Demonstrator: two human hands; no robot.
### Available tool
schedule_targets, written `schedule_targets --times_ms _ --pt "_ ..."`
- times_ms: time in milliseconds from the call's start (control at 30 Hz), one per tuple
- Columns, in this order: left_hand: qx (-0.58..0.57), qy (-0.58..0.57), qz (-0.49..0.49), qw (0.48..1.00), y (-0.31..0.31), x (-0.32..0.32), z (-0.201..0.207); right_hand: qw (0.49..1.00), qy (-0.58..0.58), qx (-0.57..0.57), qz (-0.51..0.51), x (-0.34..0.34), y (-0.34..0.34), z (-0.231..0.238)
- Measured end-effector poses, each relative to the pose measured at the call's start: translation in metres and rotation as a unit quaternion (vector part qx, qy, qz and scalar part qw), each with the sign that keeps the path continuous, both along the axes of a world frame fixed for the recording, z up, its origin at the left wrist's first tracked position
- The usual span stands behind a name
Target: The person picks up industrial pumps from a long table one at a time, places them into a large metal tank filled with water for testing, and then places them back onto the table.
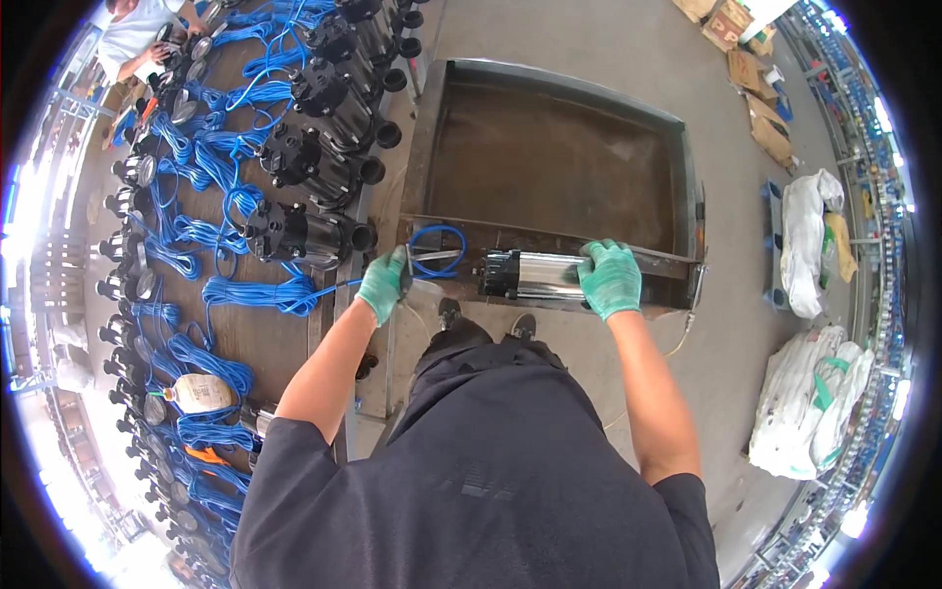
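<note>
A submersible pump (545,275) with a shiny steel body and a black ribbed end lies on its side along the near ledge of a metal tank (552,71). My right hand (610,279), in a green glove, is wrapped over the steel body at its right end. To the left, my gloved left hand (384,283) is closed beside a looped blue cable (439,230). A dark piece shows at its fingers, too small to name. A grey strip lies within the cable loop. The cable runs left past this hand toward the bench.
On the left, a long bench (257,339) carries rows of black pumps (306,236) and coiled blue cables (257,292). A cream jug (202,393) stands there too. Another person (137,39) works at the far left. White sacks (811,402) and cardboard (767,128) lie to the right.
</note>
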State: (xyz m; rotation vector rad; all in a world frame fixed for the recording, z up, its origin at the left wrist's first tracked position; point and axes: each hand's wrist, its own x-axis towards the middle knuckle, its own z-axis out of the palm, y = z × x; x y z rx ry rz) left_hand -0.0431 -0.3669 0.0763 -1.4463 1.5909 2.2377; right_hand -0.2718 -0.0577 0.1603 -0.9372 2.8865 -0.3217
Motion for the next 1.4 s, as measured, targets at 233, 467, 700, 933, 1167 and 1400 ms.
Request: schedule_targets --times_ms 233,467,700,933,1167,1400 --pt "-0.218 -0.024 0.017 0.976 -0.055 -0.015 -0.043 1.0 -0.005 -0.008 0.016 0.002 -0.005 0.003" --pt "-0.333 -0.157 -0.059 0.928 -0.047 -0.046 -0.018 1.0 -0.003 -0.01 0.013 0.0 0.001 0.0" --pt "-0.413 -0.193 -0.144 0.878 -0.056 -0.051 -0.032 1.0 0.004 -0.011 0.013 -0.002 0.0 -0.001" --pt "-0.287 -0.108 -0.045 0.951 -0.059 -0.031 -0.063 1.0 -0.001 -0.02 0.017 0.001 -0.004 0.003" --pt "-0.158 0.027 0.091 0.983 0.0 -0.029 -0.01 1.0 0.006 -0.017 0.016 0.0 0.003 -0.001" --pt "-0.33 0.034 -0.079 0.94 0.023 -0.027 -0.008 0.999 0.004 -0.029 0.022 -0.001 0.003 -0.004"
